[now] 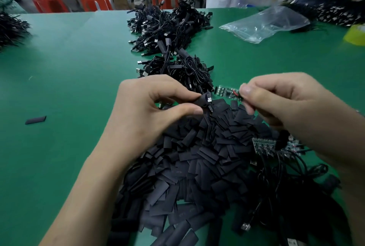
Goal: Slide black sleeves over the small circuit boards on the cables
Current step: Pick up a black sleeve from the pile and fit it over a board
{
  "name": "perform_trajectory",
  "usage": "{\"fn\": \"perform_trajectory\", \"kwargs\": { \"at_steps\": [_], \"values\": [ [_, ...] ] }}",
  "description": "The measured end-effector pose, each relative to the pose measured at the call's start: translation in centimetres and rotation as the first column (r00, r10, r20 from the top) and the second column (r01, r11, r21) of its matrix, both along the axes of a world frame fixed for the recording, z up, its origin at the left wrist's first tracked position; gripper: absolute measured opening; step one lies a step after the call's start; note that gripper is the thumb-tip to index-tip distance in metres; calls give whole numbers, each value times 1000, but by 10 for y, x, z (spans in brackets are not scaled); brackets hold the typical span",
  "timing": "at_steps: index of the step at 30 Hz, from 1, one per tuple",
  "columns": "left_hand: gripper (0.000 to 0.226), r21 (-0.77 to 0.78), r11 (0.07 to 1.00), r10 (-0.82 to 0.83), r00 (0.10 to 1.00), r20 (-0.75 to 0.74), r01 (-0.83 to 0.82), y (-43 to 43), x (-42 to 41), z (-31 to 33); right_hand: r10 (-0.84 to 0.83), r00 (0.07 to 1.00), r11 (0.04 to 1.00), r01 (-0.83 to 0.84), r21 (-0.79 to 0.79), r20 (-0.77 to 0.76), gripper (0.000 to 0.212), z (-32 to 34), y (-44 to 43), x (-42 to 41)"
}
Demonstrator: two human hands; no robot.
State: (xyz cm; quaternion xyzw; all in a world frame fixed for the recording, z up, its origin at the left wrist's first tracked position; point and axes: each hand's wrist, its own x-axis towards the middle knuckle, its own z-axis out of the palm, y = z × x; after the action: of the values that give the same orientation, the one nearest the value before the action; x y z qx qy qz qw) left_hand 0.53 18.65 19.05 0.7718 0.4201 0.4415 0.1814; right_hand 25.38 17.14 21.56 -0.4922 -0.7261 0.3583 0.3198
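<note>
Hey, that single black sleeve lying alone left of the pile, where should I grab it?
Probably pinch the lone sleeve across its long edges near the middle, coming straight down from above. It lies flat on the green table, clear of the pile, so both edges are exposed.

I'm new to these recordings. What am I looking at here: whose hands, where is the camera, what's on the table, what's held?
No machine here: a person works with bare hands, filmed by one camera worn on their head, looking down. The left hand pinches one black sleeve; the right hand pinches a small circuit board at its wired end. On the green table lies a pile of loose sleeves, with more boards on cables to the right and heaps of black cables farther back, near a clear plastic bag.
</note>
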Motion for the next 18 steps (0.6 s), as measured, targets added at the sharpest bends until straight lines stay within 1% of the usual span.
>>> {"fn": "perform_trajectory", "kwargs": {
  "at_steps": [2,5,12,18],
  "values": [
    [16,106,994,19,999,-38,-15,-1,0,1,39,998,999,-38,-38,47,53,-1,1,0],
    [15,168,985,45,998,-54,-35,-3,0,3,62,996,997,-58,-48,68,53,-1,1,-2],
    [17,223,973,79,991,-108,-54,-4,-1,5,56,998,994,-57,-89,-12,46,1,0,-6],
    [18,236,969,104,987,-124,-72,-6,0,5,32,998,998,-29,-53,57,49,2,-1,-9]
  ]
}}
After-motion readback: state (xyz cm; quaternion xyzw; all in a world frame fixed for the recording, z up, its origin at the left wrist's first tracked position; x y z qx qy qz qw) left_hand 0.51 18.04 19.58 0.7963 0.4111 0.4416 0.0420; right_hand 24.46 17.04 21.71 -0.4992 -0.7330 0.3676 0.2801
